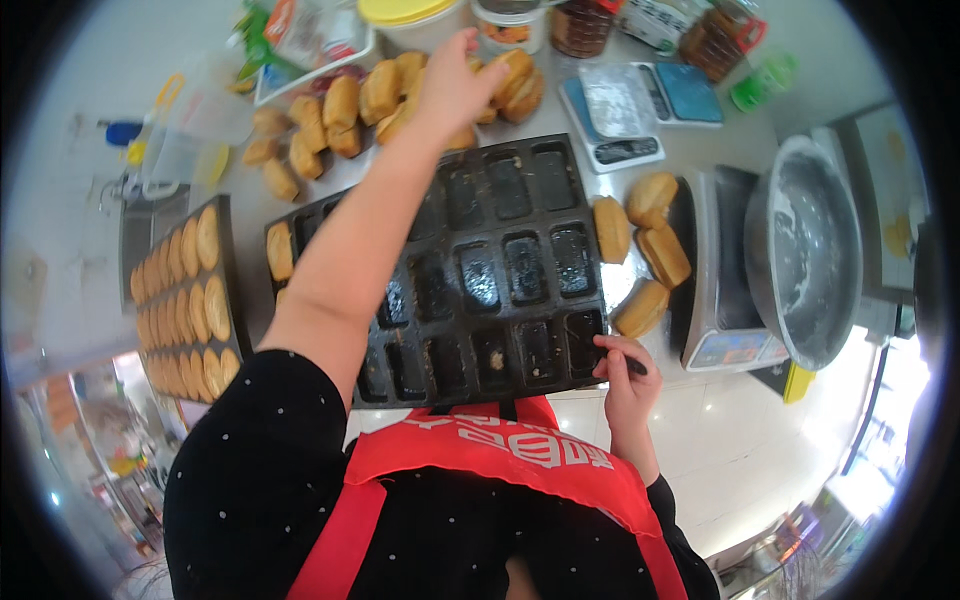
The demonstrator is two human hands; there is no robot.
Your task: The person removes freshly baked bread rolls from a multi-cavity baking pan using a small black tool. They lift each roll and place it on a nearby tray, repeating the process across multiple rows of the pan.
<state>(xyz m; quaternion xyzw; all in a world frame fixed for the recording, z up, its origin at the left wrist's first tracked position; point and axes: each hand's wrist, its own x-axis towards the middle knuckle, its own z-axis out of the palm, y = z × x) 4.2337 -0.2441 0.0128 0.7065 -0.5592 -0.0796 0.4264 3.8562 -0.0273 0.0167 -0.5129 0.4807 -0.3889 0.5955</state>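
My left hand (459, 86) reaches over a pile of small bread loaves (341, 103) at the top, fingers apart, its thumb beside a loaf (512, 69). What lies beneath the palm is hidden. Below is a dark multi-cavity baking pan (465, 232), mostly with bare, greasy cavities and some crumbs. A loaf (280, 251) sits in a cavity at its left end; my left forearm covers part of the pan. At the pan's lower right corner, my right hand (628, 367) grips a thin tool with a black handle (636, 365). The tool's other end is unclear.
Loaves (664, 255) lie right of the pan, beside a large scale (727, 277) and a metal bowl (806, 251). Two small scales (611, 112) stand behind. A second pan (229, 300) full of loaves is at left. Tubs (412, 22) and jars (583, 26) line the back.
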